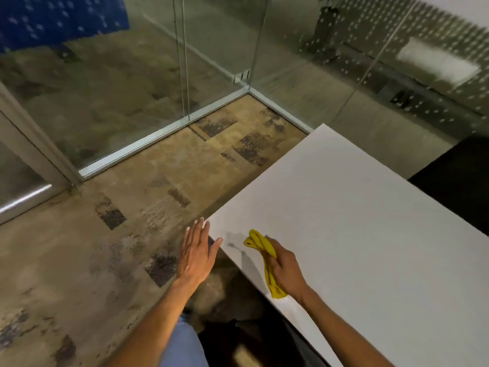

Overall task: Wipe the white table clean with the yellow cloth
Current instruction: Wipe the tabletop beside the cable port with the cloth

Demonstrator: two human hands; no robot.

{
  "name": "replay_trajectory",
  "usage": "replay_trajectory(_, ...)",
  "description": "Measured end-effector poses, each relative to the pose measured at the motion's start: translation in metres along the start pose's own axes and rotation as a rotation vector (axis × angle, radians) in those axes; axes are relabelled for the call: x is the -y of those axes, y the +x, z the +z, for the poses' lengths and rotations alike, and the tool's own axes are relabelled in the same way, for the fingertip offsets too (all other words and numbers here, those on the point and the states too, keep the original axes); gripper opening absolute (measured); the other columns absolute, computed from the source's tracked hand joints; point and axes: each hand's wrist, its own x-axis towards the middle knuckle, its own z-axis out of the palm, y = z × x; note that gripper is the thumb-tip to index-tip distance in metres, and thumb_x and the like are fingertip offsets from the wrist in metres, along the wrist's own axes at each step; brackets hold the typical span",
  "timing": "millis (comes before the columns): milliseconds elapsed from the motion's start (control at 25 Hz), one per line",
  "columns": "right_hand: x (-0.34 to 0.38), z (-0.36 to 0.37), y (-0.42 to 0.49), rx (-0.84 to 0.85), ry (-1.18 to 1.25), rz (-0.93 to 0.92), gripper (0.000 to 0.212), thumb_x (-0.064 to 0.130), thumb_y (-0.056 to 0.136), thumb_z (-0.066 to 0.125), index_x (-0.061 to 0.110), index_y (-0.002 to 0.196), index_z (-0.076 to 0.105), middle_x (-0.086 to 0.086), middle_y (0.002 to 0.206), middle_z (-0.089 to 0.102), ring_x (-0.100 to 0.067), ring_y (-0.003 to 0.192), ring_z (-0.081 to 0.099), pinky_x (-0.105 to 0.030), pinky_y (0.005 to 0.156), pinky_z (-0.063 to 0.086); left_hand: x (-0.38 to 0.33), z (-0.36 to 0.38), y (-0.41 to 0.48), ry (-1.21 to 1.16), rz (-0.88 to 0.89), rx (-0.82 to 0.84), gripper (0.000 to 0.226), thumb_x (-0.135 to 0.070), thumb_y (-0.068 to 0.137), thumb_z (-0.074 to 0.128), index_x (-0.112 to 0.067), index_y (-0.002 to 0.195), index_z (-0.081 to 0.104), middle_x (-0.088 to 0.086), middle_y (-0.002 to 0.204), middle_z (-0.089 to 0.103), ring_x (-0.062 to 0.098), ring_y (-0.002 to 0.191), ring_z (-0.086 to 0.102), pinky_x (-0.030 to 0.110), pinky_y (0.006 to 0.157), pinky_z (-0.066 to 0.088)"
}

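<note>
Two hands are at work here, and each has its own job. My right hand (287, 271) has its grip clenched around the cloth (264, 258), which is bunched into a long roll: one end sticks out in front of my fingers and points at the counter corner, the other end hangs behind my wrist near the counter edge. I hold it bunched like this, I think, so that I have a thick pad to press down with. The cloth is just above the counter (357, 221) or already touching it; the blur does not let me say which.

My left hand (195, 254) is released and flat, with the fingers spread and nothing in it. It is at the near corner of the counter, the thumb beside the edge, the fingers over the floor. I judge that it is there to steady me, or to feel where the corner ends, before I begin the strokes.

The counter top is white, smooth and bare; I see only shadows near the cloth, no clear dirt. Most of it stretches away to my right, so the wiping is at its start. The floor (92, 260) is brownish with dark worn patches. Glass walls (132, 102) with metal rails close the room, and a dark shape (455, 181) stands beyond the far side of the counter.
</note>
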Motion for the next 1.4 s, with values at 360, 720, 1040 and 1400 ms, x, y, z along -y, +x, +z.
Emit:
replay_trajectory(360,-0.035,-0.074,-0.008,-0.410,-0.424,-0.081,0.066,0.005,0.089,0.047,0.018,0.151,0.030,-0.005,0.154,0.039,-0.020,0.146,0.028,-0.032,0.122,0.017,-0.107,-0.009,0.063,0.158,0.356,-0.062,0.079,-0.064,0.106,0.017,-0.008,0.162,0.027,0.014,0.170,0.024,0.030,0.156,0.027,0.045,0.127,0.018)
replay_trajectory(720,-0.070,-0.172,-0.061,-0.727,-0.570,0.179,0.067,0.005,0.084,0.050,0.008,0.149,0.032,-0.012,0.154,0.037,-0.025,0.146,0.029,-0.037,0.121,0.019,-0.222,0.036,0.119,0.026,0.708,0.007,0.077,-0.062,0.105,0.022,-0.010,0.162,0.027,0.011,0.171,0.020,0.030,0.157,0.023,0.044,0.129,0.011)
replay_trajectory(1040,-0.128,-0.267,-0.212,-1.012,-0.652,0.330,0.061,-0.002,0.087,0.051,0.006,0.146,0.038,-0.010,0.152,0.041,-0.023,0.145,0.031,-0.031,0.122,0.013,-0.355,0.094,0.072,-0.038,0.899,0.031,0.076,-0.056,0.103,0.029,-0.011,0.163,0.023,0.007,0.173,0.015,0.022,0.160,0.012,0.043,0.129,0.010)
replay_trajectory(1400,-0.286,-0.344,-0.411,-0.977,-0.619,0.593,0.062,0.004,0.084,0.047,0.006,0.146,0.039,-0.013,0.151,0.042,-0.029,0.142,0.037,-0.023,0.122,0.006,-0.489,0.197,-0.034,-0.010,0.881,0.029,0.079,-0.058,0.101,0.027,-0.007,0.161,0.027,0.008,0.172,0.017,0.023,0.159,0.013,0.043,0.130,0.006)
